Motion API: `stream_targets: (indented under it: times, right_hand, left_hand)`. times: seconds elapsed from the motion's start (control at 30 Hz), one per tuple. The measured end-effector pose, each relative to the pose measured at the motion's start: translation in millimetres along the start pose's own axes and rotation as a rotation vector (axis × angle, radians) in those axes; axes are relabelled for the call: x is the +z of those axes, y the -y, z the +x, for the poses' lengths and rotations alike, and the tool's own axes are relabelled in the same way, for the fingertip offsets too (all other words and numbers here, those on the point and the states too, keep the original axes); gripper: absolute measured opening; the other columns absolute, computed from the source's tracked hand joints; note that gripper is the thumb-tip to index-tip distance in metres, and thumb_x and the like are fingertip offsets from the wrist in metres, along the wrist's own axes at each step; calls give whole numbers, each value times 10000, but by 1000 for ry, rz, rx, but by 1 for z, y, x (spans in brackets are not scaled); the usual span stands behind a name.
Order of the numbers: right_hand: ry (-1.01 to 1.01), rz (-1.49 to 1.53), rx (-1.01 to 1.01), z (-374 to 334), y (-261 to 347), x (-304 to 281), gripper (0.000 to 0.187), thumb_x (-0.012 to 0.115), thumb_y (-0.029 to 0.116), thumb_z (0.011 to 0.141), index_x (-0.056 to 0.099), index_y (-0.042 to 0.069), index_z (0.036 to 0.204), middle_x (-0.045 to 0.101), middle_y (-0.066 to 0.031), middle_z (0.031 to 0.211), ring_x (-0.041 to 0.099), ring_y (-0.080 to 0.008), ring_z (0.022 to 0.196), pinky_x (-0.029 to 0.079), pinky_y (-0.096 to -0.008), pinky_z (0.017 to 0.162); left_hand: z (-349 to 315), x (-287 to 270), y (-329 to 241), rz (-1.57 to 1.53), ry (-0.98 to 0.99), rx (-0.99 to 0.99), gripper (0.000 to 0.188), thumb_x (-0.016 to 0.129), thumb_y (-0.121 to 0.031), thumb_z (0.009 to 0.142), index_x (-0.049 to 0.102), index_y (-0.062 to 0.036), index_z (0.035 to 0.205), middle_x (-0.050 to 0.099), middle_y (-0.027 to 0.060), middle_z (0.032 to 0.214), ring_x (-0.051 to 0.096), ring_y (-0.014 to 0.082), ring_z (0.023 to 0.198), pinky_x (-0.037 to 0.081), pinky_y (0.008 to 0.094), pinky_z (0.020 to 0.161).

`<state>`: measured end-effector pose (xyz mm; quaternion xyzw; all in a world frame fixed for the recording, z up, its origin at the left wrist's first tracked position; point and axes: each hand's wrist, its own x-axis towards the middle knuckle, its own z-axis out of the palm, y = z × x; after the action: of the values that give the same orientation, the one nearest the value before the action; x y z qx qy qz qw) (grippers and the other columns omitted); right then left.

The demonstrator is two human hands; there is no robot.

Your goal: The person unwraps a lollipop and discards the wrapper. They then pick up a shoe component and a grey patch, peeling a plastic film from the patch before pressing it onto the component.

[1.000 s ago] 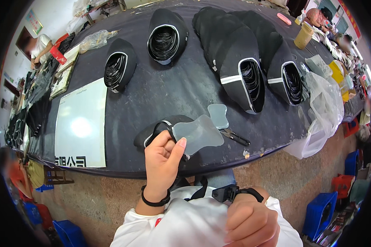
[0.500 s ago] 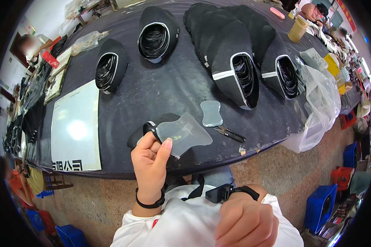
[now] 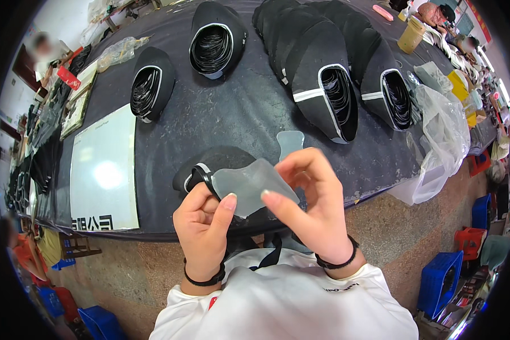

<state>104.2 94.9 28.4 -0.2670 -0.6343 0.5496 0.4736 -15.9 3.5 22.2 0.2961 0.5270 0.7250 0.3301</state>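
My left hand (image 3: 201,224) is closed, pinching the left end of a translucent, wavy-edged plastic pad (image 3: 246,184) between thumb and fingers. The same fingers hold the white-edged black opening of a dark fabric piece (image 3: 226,154), which lies on the table behind the pad. My right hand (image 3: 317,209) is at the pad's right end, thumb in front of it and fingers curved above and behind, thumb and index tips apart. A second clear pad (image 3: 290,143) lies just beyond the right hand, its lower part hidden.
Stacks of nested black fabric shells (image 3: 323,107) stand at the far right, with smaller ones (image 3: 153,85) at the left. A white board (image 3: 105,170) lies on the left. Crumpled clear plastic (image 3: 442,147) hangs over the right edge. Blue crates (image 3: 441,283) stand on the floor; other people sit farther off.
My right hand has risen from near my body to the pad's right end, now covering the black thread snips on the table. My left hand keeps its hold and has shifted slightly.
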Motion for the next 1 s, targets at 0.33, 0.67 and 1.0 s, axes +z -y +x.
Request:
stream_targets:
  times: [0.33, 0.67, 1.0]
  right_hand:
    - [132, 319, 271, 9, -19, -4, 146, 640, 64, 793, 538, 10, 705, 501, 12, 713, 441, -41, 670, 354, -206, 603]
    - [242, 343, 354, 10, -20, 10, 487, 685, 71, 756, 393, 69, 1146, 526, -43, 917, 520, -99, 875, 449, -236, 737]
    - [348, 797, 509, 17, -22, -14, 569, 582, -24, 811, 288, 33, 1295, 631, -162, 924, 600, -146, 852, 459, -258, 765]
  left_hand:
    - [3, -8, 4, -68, 136, 24, 241, 581, -20, 835, 548, 85, 1050, 591, 5, 743, 462, 10, 653, 344, 141, 605]
    - [3, -3, 5, 11, 107, 2, 169, 569, -5, 835, 569, 61, 991, 586, -9, 733, 455, -3, 648, 338, 135, 590]
    - [7, -4, 1, -142, 125, -5, 150, 537, -25, 859, 567, 73, 969, 586, -7, 727, 460, 0, 635, 340, 139, 577]
